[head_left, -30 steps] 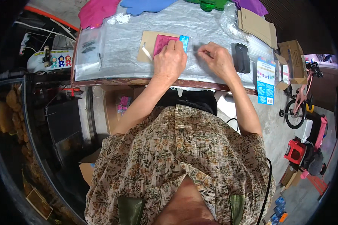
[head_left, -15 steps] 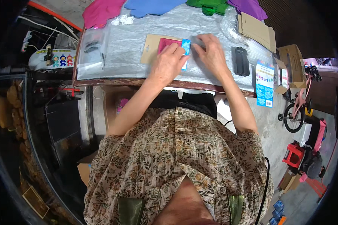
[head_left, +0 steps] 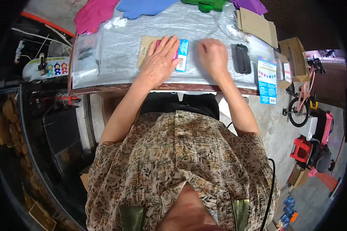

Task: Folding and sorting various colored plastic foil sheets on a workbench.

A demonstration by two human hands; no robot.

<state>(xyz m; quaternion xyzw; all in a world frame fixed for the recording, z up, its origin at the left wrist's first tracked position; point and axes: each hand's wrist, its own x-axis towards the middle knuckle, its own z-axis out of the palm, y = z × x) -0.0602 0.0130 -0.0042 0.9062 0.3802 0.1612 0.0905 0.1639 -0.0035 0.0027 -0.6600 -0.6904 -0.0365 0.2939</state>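
My left hand (head_left: 160, 61) lies flat, fingers stretched out, over a folded pink piece (head_left: 176, 54) that looks like cloth. Under the piece is a tan cardboard card (head_left: 144, 46) with a hang hole at its left side. A blue-and-white printed label (head_left: 182, 50) runs along the right side of the pink piece, next to my left fingers. To the right, my right hand (head_left: 213, 57) is curled into a loose fist just above or on the silvery table cover, apart from the card. Whatever it may hold is hidden by the fingers.
A black oblong case (head_left: 242, 58) lies right of my right hand. Beyond it are a printed blue card (head_left: 267, 82) overhanging the front edge and stacked cardboard cards (head_left: 257, 27). Clear plastic bags (head_left: 85, 57) lie left. Pink (head_left: 92, 15), blue (head_left: 144, 7), green and purple cloths line the back.
My left hand has gone from curled fingers to flat on the pink piece. My right hand has drawn back from the label and curled in. The view has shifted slightly.
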